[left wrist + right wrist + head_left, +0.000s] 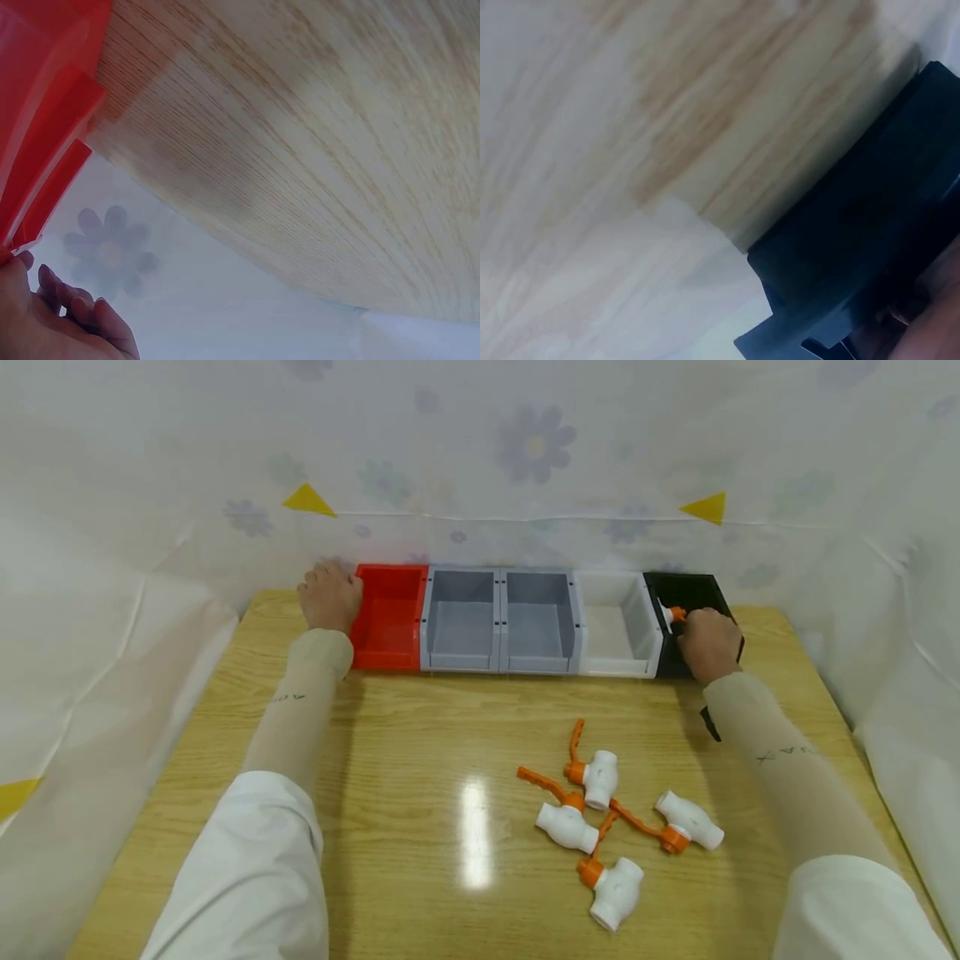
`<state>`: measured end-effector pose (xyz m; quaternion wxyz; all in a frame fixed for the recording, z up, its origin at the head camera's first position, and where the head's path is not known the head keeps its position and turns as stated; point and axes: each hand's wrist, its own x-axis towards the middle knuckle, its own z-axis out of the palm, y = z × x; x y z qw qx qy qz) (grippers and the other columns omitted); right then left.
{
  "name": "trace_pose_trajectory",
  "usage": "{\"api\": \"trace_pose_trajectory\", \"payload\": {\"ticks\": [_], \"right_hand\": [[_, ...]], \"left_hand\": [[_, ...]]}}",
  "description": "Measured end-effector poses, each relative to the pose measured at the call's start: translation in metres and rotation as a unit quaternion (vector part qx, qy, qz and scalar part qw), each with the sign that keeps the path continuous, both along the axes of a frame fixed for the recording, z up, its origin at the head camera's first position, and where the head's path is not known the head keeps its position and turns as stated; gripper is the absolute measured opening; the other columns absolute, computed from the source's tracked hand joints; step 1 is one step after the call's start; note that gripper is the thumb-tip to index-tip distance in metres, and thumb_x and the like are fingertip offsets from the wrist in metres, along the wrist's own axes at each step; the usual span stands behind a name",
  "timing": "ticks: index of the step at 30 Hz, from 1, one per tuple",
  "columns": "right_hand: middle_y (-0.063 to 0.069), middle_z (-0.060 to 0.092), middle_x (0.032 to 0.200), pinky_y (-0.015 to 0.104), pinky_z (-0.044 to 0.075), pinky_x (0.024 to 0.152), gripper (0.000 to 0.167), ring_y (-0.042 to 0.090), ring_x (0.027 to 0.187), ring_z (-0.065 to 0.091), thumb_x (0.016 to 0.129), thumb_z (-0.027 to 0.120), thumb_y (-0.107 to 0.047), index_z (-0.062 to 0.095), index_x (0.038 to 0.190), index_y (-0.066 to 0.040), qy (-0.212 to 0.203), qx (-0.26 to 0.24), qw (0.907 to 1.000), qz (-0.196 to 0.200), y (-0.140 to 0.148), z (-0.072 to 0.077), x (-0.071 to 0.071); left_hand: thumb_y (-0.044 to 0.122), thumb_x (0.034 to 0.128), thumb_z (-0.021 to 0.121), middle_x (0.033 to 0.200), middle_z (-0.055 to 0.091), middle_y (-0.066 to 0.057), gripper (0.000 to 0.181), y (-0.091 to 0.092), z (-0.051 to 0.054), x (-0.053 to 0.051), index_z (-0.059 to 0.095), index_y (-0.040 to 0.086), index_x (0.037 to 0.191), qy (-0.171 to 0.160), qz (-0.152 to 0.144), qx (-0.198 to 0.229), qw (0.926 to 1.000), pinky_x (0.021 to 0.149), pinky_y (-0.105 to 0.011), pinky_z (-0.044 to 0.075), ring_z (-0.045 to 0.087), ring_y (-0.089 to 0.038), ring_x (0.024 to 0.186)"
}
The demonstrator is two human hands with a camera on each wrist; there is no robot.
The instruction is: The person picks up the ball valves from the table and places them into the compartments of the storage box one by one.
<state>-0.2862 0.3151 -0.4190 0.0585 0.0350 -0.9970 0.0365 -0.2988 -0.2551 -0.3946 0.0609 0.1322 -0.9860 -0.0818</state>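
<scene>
At the left side of the red bin [386,618], my left hand [330,596] rests against its edge. The left wrist view has this hand [64,319] with fingers loosely curled and a fingertip touching the red rim [56,184]. My right hand [710,643] reaches into the black bin [686,583], fingers curled round a white valve with an orange part [677,613]; much of the valve is hidden. In the right wrist view, the black bin [855,217] largely hides the hand [934,319], and no valve shows.
Two grey bins [461,662] and a white bin [617,667] stand between the red and black ones. Several white valves [602,779] with orange handles lie on the wooden table [405,752], right of centre. A flowered white cloth [465,460] hangs behind.
</scene>
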Motion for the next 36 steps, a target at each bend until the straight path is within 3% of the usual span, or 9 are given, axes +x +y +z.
{"api": "trace_pose_trajectory", "payload": {"ticks": [9,21,36], "right_hand": [[0.032,0.057,0.078,0.057,0.044,0.052,0.024,0.046,0.062,0.055,0.083,0.063,-0.010,0.060,0.081,0.013,0.017,0.005,0.9998,-0.002,0.002,-0.005,-0.001],[0.033,0.057,0.077,0.059,0.044,0.053,0.024,0.048,0.061,0.055,0.082,0.063,-0.011,0.060,0.081,0.013,0.018,0.004,0.9998,-0.011,0.003,-0.009,-0.002],[0.034,0.058,0.081,0.058,0.045,0.055,0.020,0.048,0.064,0.056,0.085,0.056,-0.007,0.058,0.086,0.013,-0.032,0.008,0.9992,-0.025,-0.011,-0.001,-0.004]], "left_hand": [[0.031,0.0964,0.024,0.111,0.047,-0.024,0.046,0.000,-0.005,-0.003,0.042,-0.008,0.113,0.012,0.001,0.002,0.9999,0.091,-0.051,0.035,0.043,-0.040,0.103],[0.033,0.0968,0.021,0.112,0.045,-0.025,0.049,0.001,-0.004,-0.005,0.041,-0.008,0.116,0.004,-0.008,-0.008,0.9999,0.091,-0.052,0.034,0.042,-0.040,0.105],[0.031,0.0973,0.023,0.108,0.045,-0.024,0.045,-0.004,-0.001,0.001,0.041,-0.008,0.113,0.009,-0.008,-0.003,0.9999,0.089,-0.052,0.035,0.043,-0.041,0.102]]}}
